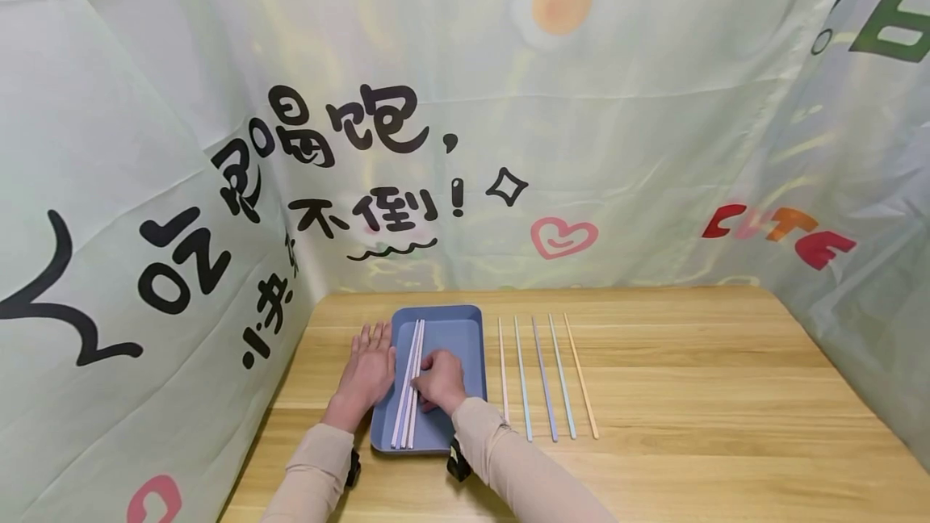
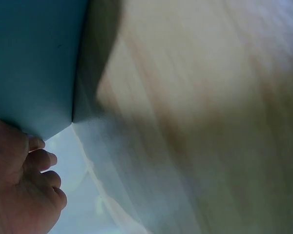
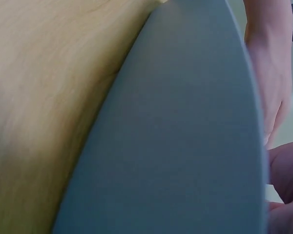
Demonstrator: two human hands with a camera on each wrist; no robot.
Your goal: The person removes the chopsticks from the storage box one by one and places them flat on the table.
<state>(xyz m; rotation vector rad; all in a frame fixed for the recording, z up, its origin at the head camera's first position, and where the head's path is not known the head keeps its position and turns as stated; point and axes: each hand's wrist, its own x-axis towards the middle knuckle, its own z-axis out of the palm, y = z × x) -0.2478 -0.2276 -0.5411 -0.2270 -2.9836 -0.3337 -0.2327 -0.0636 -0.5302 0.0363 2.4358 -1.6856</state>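
Lying lengthwise toward the left of the blue tray (image 1: 450, 337), the bundled chopsticks (image 1: 406, 384) were between the two hands. Just to their right, the right hand (image 1: 443, 378) bent its fingers over the nearest stick, touching it; whether it pinched that stick I could not tell. Beyond the tray's left wall, the left hand (image 1: 369, 373) rested unclenched, fingers extended alongside. Five loose chopsticks (image 1: 544, 378) lay on the bench (image 1: 690, 378), right of the tray.
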